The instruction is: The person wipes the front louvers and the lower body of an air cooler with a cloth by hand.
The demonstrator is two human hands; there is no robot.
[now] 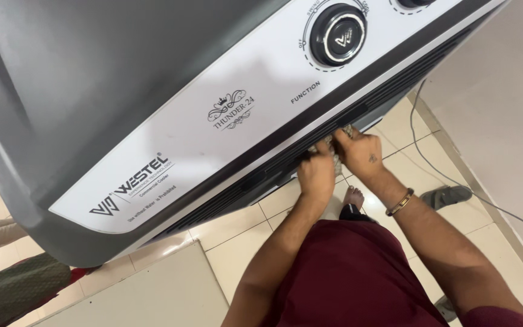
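both hands at the front vent slats (261, 172) of the grey-and-white air cooler (152, 121), just below its white control panel (225, 115) with the black knob (338, 34). left hand (316, 172) and right hand (358, 151) sit side by side, fingers curled tight on a pale bunched cloth (334, 151) pressed to the slats. gold bangle (399, 203) on right wrist; bare foot (352, 197), grey sandal (446, 195) and a thin cable (455, 178) on the tiled floor (237, 242).

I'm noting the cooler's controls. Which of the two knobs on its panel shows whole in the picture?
The black round knob with the silver ring shows whole; the other knob, further along the panel, is cut off by the picture's top edge.
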